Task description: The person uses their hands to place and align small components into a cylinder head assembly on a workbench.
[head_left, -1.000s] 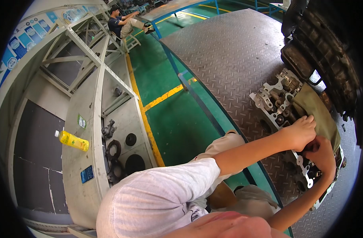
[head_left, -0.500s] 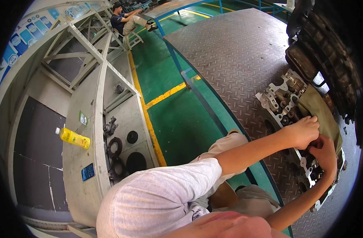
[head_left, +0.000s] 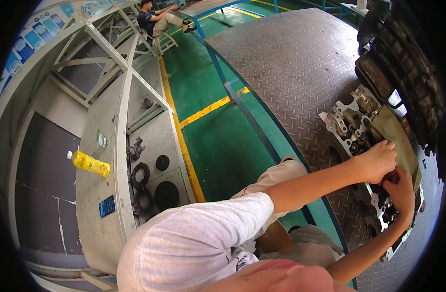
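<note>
An engine cylinder head [head_left: 339, 117] of grey, oily metal lies on the bench at the right. Draped across its far right part is an olive-green cloth [head_left: 397, 138]. My left hand [head_left: 379, 161] is closed at the near edge of the cloth, its fingers curled over the metal parts. Just nearer, my right hand [head_left: 401, 193] is bent in beside it, with thumb and fingers closed at the same cloth edge. The two hands almost touch, and what lies right under their fingertips is hidden.
A large dark engine part [head_left: 400, 73] stands behind the cylinder head. The bench has a tread-plate top [head_left: 286, 58]. On the left shelf [head_left: 99, 238] are a yellow drink bottle [head_left: 90, 164], a phone [head_left: 107, 206] and a green packet [head_left: 102, 138]. Another person [head_left: 152, 20] sits far off.
The view has shifted slightly. My hands stay at the cloth's edge, with only a small change in the left hand's position.
</note>
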`<act>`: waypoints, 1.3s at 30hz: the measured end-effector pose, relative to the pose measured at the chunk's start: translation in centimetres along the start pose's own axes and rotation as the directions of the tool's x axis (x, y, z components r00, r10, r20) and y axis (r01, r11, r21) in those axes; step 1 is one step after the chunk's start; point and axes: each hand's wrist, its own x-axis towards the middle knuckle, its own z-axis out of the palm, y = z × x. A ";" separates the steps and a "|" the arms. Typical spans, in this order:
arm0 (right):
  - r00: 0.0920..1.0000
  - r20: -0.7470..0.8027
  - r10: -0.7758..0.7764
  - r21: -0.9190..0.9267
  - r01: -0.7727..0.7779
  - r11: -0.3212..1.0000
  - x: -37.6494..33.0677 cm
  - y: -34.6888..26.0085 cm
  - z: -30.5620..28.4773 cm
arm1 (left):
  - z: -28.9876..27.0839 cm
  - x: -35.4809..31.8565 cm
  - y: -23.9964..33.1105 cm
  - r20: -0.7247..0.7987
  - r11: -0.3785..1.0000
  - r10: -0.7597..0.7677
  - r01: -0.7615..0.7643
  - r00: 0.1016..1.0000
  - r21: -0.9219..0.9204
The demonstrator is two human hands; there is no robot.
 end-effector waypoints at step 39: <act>0.972 -0.085 -0.219 -0.138 0.207 0.969 6.2 9.0 1.1 | -35.2 -34.9 -2.4 0.553 0.686 -0.660 0.708 0.509 0.167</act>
